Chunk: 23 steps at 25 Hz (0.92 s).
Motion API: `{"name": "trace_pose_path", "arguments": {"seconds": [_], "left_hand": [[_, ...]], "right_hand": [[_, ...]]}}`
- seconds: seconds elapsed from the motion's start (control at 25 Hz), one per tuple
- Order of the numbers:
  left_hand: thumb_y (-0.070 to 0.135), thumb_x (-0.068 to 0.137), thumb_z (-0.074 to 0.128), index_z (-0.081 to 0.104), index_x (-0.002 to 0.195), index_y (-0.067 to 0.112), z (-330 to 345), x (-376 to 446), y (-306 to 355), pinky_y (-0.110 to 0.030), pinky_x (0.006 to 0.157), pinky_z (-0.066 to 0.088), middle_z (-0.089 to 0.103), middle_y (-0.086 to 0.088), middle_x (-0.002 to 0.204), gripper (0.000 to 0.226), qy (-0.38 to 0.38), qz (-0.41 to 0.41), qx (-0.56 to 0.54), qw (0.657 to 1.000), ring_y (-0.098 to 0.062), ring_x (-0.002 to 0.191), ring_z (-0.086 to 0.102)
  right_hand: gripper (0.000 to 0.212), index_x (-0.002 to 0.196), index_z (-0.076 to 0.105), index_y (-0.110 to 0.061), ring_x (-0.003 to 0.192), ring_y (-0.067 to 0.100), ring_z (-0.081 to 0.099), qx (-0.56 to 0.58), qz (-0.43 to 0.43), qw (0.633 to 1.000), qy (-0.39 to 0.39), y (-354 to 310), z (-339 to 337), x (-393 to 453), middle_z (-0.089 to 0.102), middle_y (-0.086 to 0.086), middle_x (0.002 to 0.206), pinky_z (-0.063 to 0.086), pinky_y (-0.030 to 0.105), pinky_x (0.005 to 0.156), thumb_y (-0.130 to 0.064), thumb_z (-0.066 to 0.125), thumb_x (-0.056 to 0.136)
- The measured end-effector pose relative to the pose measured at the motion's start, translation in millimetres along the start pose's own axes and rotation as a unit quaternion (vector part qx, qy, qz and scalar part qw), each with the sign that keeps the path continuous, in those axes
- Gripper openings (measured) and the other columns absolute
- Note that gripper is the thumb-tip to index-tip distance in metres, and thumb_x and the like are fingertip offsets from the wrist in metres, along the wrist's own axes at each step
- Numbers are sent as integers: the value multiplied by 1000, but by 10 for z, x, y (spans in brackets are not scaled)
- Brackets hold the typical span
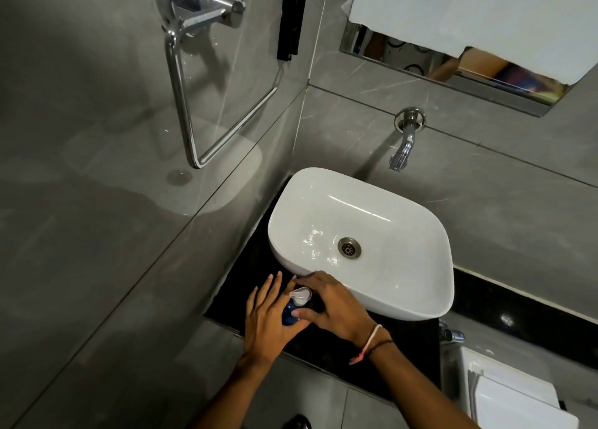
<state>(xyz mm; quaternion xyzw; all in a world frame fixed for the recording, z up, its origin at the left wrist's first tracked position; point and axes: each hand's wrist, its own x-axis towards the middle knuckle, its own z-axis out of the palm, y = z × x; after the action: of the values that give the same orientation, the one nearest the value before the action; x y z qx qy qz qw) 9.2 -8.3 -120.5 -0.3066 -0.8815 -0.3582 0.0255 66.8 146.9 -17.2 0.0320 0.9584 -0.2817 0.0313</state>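
Upright on the black counter (244,284), just off the near-left corner of the white basin (404,231): a blue pump bottle (286,313), close by the basin's outer wall. Curled over the clear pump head (301,295), the right hand (339,309), fingers draped across the top and thumb against the blue body, grasping the bottle. On the bottle's side away from the basin, the left hand (265,318), fingers straight and spread, palm turned toward the bottle, released and clutching nothing. Most of the bottle hidden between the two hands.

Inside the basin, a metal drain (348,248) and wet patches. Above the basin's far rim, a chrome wall tap (403,144). Left of the basin and higher, on the grey tiled side wall, a chrome towel ring (207,105). Well above the basin, a mirror (453,69) partly covered by a white sheet (469,14). Right of the basin and lower, a small chrome valve (453,335).
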Motion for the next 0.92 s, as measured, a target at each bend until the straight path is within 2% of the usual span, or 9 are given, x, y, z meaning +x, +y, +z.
{"name": "trace_pose_path", "arguments": {"seconds": [0.16,0.32,0.48,0.6,0.64,0.76,0.8,0.84,0.92], "left_hand": [[63,73,63,57,136,21,-11,6,11,-54,107,40,56,-9,143,76,4,-1,-8,1000,-28,135,47],[59,74,67,55,139,22,-11,5,4,-54,108,39,54,-8,145,76,-6,2,1,1000,-26,138,44],[58,71,70,59,134,22,1,5,-1,-54,107,40,57,-7,143,74,-6,-4,-6,1000,-26,136,46],[55,67,76,65,127,18,16,10,-7,-57,104,43,59,-9,140,71,-5,-5,-3,1000,-28,134,49],[54,67,78,64,128,18,18,9,-11,-57,103,44,59,-9,140,72,-7,-4,-2,1000,-28,133,49],[61,71,71,60,134,20,4,4,-6,-55,105,43,58,-8,141,76,-6,1,4,1000,-27,135,48],[63,71,68,58,136,21,-3,7,0,-54,106,42,57,-8,142,77,-4,1,4,1000,-26,135,48],[61,71,69,57,137,22,-8,10,2,-54,106,42,57,-7,142,78,-4,2,4,1000,-26,135,47],[54,69,78,56,138,21,-7,10,4,-56,105,42,57,-8,142,80,-6,4,2,1000,-27,135,47]], "right_hand": [[31,100,76,-18,99,13,68,101,64,990,81,164,100,-161,72,-1,106,58,30,89,-31,91,76],[53,122,70,-21,111,6,67,180,82,974,108,65,195,-155,71,-5,119,56,21,98,-21,92,74],[31,91,74,-24,99,11,72,244,125,948,163,68,266,-150,76,-3,104,61,32,91,-17,95,70],[49,119,72,-19,108,12,70,261,117,948,140,81,271,-169,75,-2,116,59,28,96,-13,92,74],[50,122,72,-18,111,11,69,252,109,952,135,76,282,-158,74,-2,120,58,28,97,-11,91,76],[23,90,77,-13,101,8,72,238,118,947,178,85,303,-121,77,-1,105,58,28,89,-11,93,73],[23,83,75,-16,97,7,73,242,122,945,185,99,303,-121,78,-2,100,57,25,88,-12,94,71],[28,87,73,-21,96,7,72,246,121,945,181,104,306,-124,77,-4,99,57,22,88,-13,94,70],[43,109,74,-22,103,9,72,254,113,948,156,85,306,-139,77,-5,108,58,25,94,-11,93,72]]}}
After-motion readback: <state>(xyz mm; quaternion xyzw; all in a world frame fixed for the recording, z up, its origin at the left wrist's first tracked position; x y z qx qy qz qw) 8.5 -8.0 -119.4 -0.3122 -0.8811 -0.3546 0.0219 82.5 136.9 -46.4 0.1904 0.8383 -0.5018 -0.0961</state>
